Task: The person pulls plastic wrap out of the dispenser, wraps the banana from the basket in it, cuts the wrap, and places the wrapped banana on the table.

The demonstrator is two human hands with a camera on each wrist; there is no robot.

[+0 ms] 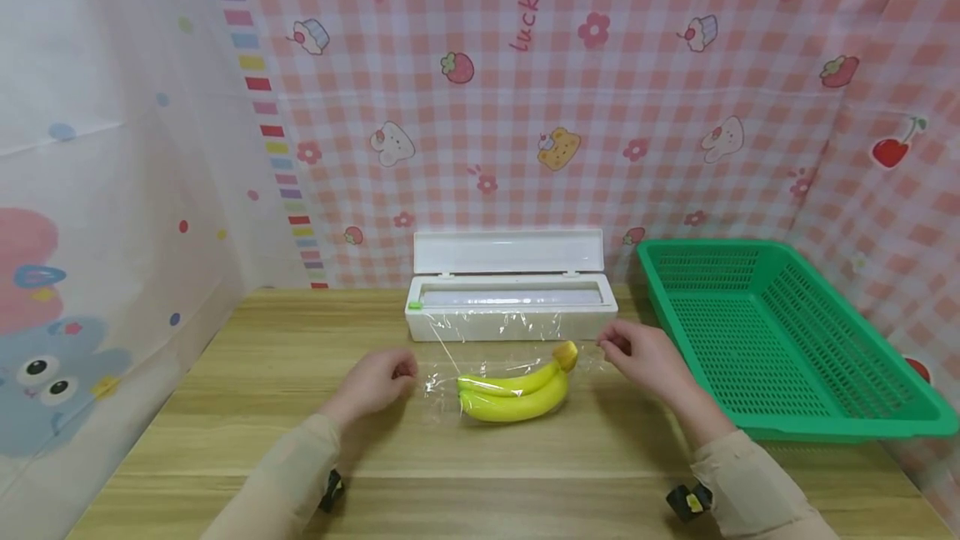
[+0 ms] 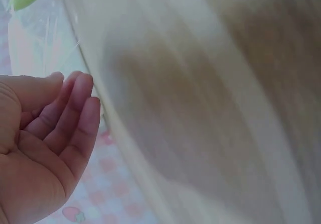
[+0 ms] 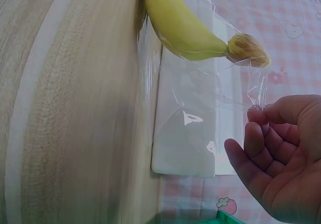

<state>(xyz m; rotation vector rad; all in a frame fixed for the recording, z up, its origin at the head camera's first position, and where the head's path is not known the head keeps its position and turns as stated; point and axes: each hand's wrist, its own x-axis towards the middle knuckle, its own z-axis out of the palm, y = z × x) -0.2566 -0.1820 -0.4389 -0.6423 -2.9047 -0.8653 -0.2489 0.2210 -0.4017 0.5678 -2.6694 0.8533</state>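
Note:
Two yellow bananas (image 1: 513,402), joined at a brown-tipped stem, have clear plastic wrap (image 1: 442,386) around them and lie or hang just over the wooden table. Behind them stands a white plastic wrap dispenser (image 1: 491,323), its lid raised, with the roll visible inside. To the left of the bananas, my left hand (image 1: 371,390) has thumb and fingers together at the wrap's left end; the exact pinch is partly hidden. My right hand (image 1: 648,357) pinches the wrap's gathered right end between thumb and index finger, beside the stem, clearest in the right wrist view.
A green plastic basket (image 1: 757,423) sits on the right of the wooden table (image 1: 480,507), close to my right forearm. Behind the dispenser hangs a pink checked cloth (image 1: 480,123), and a white patterned cloth (image 1: 150,190) hangs on the left.

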